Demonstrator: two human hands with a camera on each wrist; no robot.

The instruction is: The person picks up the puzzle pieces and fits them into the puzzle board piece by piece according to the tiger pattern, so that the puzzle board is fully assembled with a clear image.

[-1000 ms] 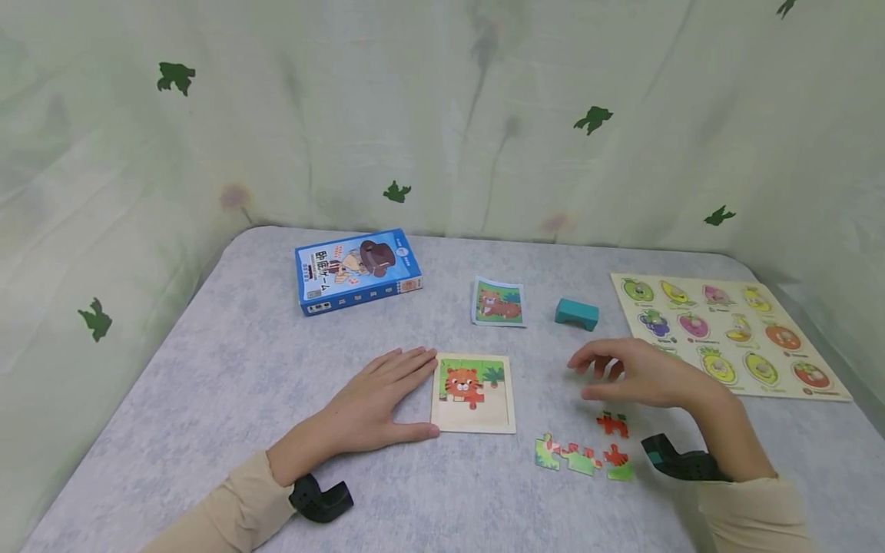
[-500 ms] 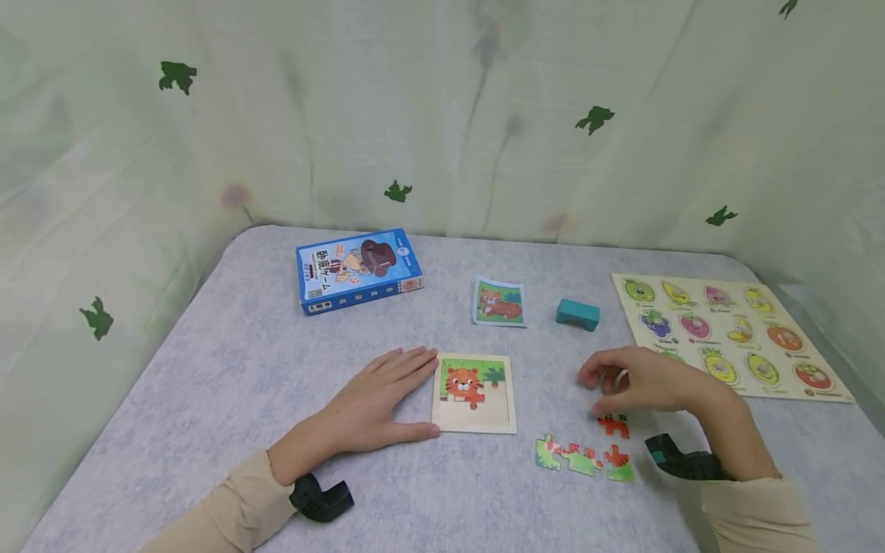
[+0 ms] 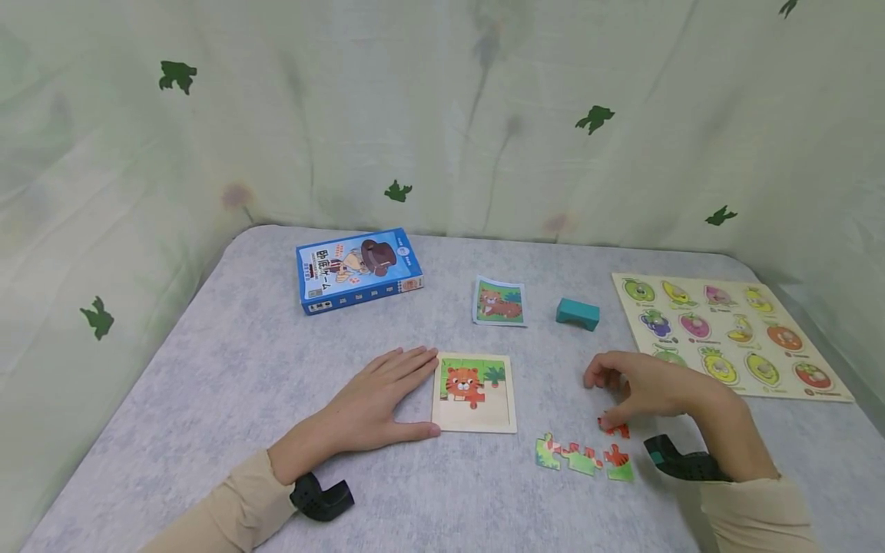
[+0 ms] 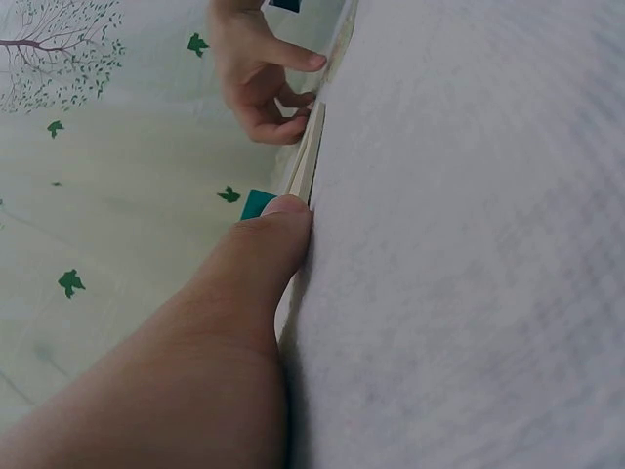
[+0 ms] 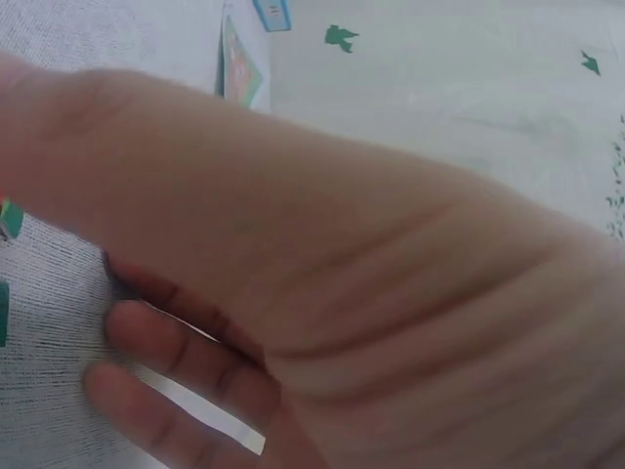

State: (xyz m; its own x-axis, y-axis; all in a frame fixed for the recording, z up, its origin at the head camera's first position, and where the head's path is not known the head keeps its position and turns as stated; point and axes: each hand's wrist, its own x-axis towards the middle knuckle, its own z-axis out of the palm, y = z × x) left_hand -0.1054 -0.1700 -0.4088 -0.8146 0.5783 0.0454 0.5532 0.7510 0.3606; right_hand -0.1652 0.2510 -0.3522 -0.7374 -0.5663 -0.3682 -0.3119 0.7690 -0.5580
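Note:
My left hand [image 3: 366, 403] lies flat with spread fingers, fingertips and thumb at the left edge of a square wooden puzzle tray [image 3: 477, 420]. Inside the tray, joined pieces show an orange tiger face [image 3: 462, 382] and greenery along the top; bare wood shows below. My right hand [image 3: 650, 388] is over the table to the right, its thumb tip on a red puzzle piece [image 3: 622, 432] and its other fingers loosely bent, apart from the thumb. Closer to me lie several loose puzzle pieces [image 3: 581, 459], red and green. In the right wrist view the thumb [image 5: 146, 147] hides the red piece.
A blue game box [image 3: 359, 270] lies at the back left. Behind the tray are a small tiger picture card [image 3: 499, 302] and a teal block [image 3: 577, 313]. A wooden fruit puzzle board [image 3: 733, 338] lies at the right, beyond the right hand.
My right hand has moved slightly right and toward me, and its thumb has come down onto the red puzzle piece. The left hand and the tray have stayed in place.

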